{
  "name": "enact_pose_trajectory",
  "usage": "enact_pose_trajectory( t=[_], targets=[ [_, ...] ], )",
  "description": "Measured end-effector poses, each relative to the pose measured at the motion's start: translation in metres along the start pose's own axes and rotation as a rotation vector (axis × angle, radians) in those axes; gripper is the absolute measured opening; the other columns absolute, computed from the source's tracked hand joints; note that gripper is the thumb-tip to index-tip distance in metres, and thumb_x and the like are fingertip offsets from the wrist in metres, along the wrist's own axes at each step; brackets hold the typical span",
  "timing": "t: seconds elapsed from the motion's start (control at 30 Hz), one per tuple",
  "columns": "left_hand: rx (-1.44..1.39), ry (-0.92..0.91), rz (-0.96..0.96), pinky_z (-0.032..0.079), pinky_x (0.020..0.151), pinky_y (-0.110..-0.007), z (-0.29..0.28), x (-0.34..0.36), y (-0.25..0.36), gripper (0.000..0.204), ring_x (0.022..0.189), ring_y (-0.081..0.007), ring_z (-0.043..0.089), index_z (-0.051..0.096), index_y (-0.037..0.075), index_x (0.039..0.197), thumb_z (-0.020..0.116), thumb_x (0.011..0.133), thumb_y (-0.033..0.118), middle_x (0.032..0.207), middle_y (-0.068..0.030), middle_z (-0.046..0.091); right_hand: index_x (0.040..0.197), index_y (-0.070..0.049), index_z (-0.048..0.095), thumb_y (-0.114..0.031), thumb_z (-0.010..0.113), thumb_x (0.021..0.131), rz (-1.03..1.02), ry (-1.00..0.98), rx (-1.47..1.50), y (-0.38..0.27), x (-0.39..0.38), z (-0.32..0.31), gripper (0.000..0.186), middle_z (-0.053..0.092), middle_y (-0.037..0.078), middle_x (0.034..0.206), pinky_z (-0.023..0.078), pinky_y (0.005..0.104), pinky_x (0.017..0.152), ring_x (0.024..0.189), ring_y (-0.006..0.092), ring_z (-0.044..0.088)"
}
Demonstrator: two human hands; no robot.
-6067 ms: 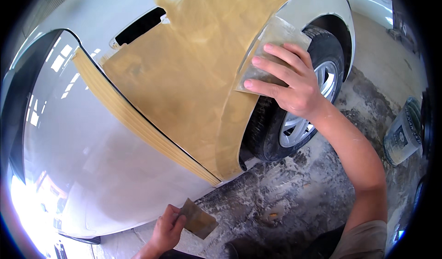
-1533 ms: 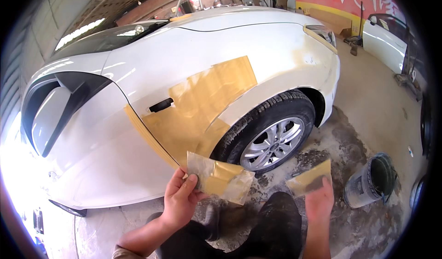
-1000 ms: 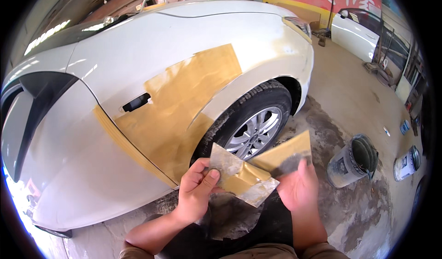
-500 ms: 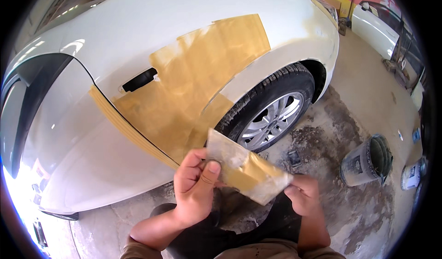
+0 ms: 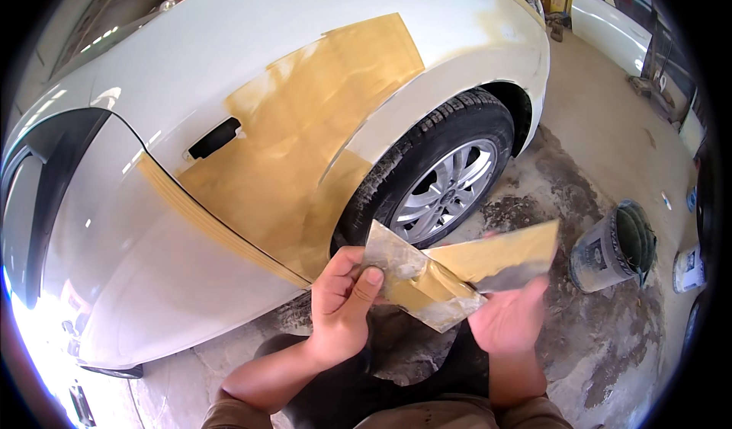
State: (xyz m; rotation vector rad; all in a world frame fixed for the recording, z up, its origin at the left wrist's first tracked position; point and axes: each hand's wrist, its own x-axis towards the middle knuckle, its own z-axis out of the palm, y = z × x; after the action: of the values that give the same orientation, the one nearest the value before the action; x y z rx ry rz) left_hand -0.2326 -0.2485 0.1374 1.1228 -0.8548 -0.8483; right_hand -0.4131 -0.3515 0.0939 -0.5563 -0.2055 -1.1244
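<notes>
Stands blocked between left hand (image 5: 341, 307) and right hand (image 5: 511, 321) by overlapping spreaders (image 5: 427, 284). Runs clear over floor (image 5: 566, 322) from right hand to bucket (image 5: 596, 257). Meets wheel (image 5: 448, 193) beyond spreaders.

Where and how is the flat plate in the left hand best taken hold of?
Probably the plate is best pinched at its upper-left end, coming from the left with the thumb on top: it is flat and thin, yellow paste lies across its middle, and that end looks mostly grey. The left hand grips there.
</notes>
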Motion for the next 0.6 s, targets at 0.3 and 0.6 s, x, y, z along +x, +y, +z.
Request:
enact_pose_trajectory(
  t=[0.3,0.6],
  targets=[
    [0.063,0.029,0.184,0.056,0.073,-0.024,-0.001,-0.001,0.006,0.020,0.088,-0.0082,0.066,0.055,-0.002,0.120,0.054,0.106,0.012,0.103,-0.0069,0.070,0.140,-0.004,0.059,-0.025,0.060,0.104,0.086,-0.238,-0.668,-0.010,-0.020,-0.029,0.041,0.066,0.017,0.134,0.041,0.0538,0.112,0.127,0.0434,0.059],
    [-0.165,0.065,0.160,0.062,0.086,-0.040,-0.002,0.007,-0.007,0.022,0.103,-0.0222,0.069,0.050,-0.003,0.124,0.050,0.106,0.010,0.116,-0.0137,0.066,0.162,-0.022,0.020,-0.045,0.034,0.110,0.000,0.414,-0.214,-0.037,0.011,-0.039,0.059,0.043,0.008,0.156,0.038,0.0562,0.114,0.140,0.0317,0.046]
  ],
)
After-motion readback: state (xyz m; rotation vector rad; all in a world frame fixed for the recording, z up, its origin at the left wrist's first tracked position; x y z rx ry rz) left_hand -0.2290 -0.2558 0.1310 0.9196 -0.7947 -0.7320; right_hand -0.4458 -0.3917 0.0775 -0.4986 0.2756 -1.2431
